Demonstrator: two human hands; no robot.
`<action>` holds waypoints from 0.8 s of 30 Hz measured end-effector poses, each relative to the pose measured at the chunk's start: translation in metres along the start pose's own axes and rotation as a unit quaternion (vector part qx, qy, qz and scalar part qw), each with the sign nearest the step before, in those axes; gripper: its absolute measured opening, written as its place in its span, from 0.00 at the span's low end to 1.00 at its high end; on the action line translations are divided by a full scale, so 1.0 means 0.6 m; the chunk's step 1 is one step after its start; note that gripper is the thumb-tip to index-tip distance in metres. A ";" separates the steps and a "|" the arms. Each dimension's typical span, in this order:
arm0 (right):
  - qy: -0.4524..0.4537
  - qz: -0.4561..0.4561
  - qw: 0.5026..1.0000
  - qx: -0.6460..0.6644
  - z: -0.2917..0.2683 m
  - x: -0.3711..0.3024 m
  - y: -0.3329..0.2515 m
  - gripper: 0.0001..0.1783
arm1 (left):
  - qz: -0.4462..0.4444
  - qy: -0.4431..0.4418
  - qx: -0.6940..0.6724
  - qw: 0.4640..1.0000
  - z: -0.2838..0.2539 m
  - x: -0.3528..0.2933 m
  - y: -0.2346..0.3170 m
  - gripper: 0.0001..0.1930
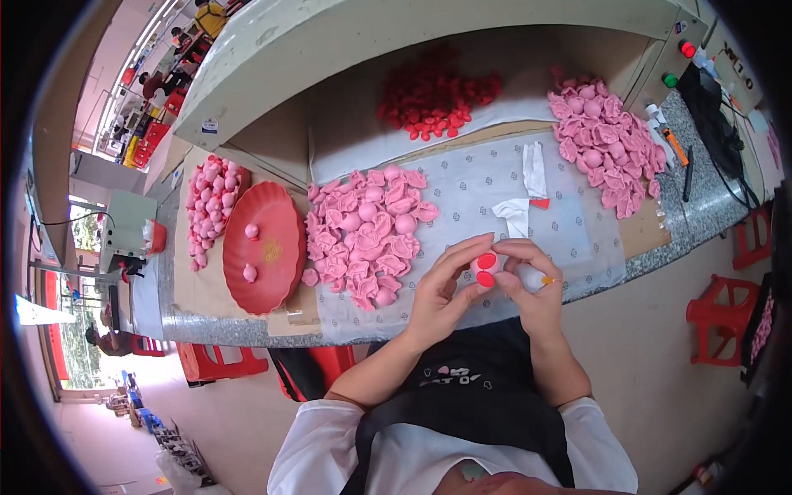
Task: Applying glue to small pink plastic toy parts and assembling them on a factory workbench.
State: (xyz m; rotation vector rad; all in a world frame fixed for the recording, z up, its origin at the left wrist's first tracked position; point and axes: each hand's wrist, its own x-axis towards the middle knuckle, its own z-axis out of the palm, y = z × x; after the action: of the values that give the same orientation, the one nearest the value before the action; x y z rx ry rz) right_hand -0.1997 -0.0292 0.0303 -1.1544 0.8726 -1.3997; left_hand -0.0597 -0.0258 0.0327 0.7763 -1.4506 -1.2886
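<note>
Above the near edge of the bench, both my hands pinch one small piece between their fingertips. It is a pink rounded piece with two bright red oval parts facing up. My left hand is closed on its left side, and my right hand grips it from the right. A small yellow spot shows at my right fingers; what it is I cannot tell. Just left of my hands lies a heap of pink ruffled pieces mixed with round pink balls. Beyond them, white strips and a small red scrap rest on the patterned sheet.
A red scalloped tray holds two pink pieces, beside a pile of pink balls with red parts. Red pieces lie under the grey hood. More pink ruffled pieces are at right, near pens. Red stools stand around.
</note>
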 end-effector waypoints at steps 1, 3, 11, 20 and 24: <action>-0.001 0.011 1.000 0.001 0.006 -0.005 0.001 0.15 | 0.007 0.007 -0.006 1.000 -0.002 -0.006 0.001 0.25; -0.011 0.030 0.999 0.014 0.012 -0.014 0.008 0.14 | 0.014 0.016 -0.019 1.000 -0.008 -0.017 -0.002 0.25; -0.037 0.096 0.993 0.051 0.030 -0.021 0.015 0.12 | 0.054 0.063 0.100 0.992 -0.031 -0.043 -0.009 0.21; -0.057 0.051 0.997 0.011 0.006 -0.024 0.005 0.22 | 0.067 0.140 0.167 0.974 -0.039 -0.042 -0.005 0.19; -0.084 0.048 0.994 -0.040 -0.007 -0.034 -0.019 0.18 | 0.091 0.160 0.194 0.963 -0.046 -0.042 -0.008 0.21</action>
State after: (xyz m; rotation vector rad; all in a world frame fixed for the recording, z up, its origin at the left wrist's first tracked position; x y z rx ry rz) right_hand -0.2077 -0.0077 0.0367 -1.2548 0.8577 -1.1800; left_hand -0.0269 -0.0124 0.0193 1.0298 -1.4837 -0.7054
